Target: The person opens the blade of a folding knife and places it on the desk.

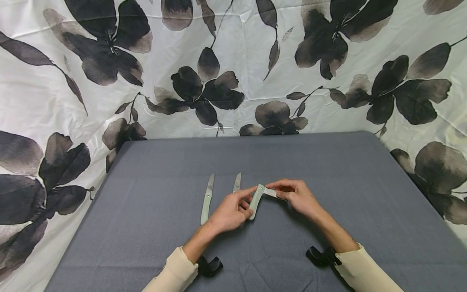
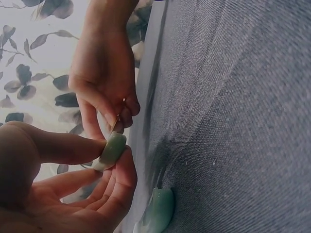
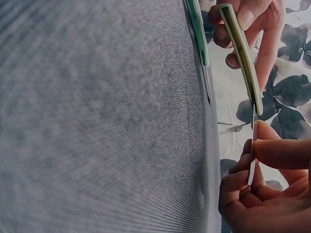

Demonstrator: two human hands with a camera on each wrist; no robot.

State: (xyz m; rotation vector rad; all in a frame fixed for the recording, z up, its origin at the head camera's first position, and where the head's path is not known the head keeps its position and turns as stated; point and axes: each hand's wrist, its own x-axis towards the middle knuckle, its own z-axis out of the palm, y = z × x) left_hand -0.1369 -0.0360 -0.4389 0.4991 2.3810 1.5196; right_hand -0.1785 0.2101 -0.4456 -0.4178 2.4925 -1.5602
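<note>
Between my hands is a folding knife (image 1: 257,201) with a pale green handle, its blade (image 3: 252,160) swung partway out at an angle. My left hand (image 1: 230,211) grips the handle between thumb and fingers. The blade is pinched between thumb and fingers of my right hand (image 1: 296,196). The knife is held above the table, as the right wrist view shows. Left of it lie two similar knives with blades out: one unfolded knife (image 1: 207,200) in full view, and a second knife (image 1: 237,182) whose handle is mostly hidden behind my left hand.
A grey cloth covers the table (image 1: 146,170). Behind and around it hangs a white curtain (image 1: 226,32) with dark flowers. Black wrist mounts (image 1: 210,267) sit below both forearms, close to the tabletop.
</note>
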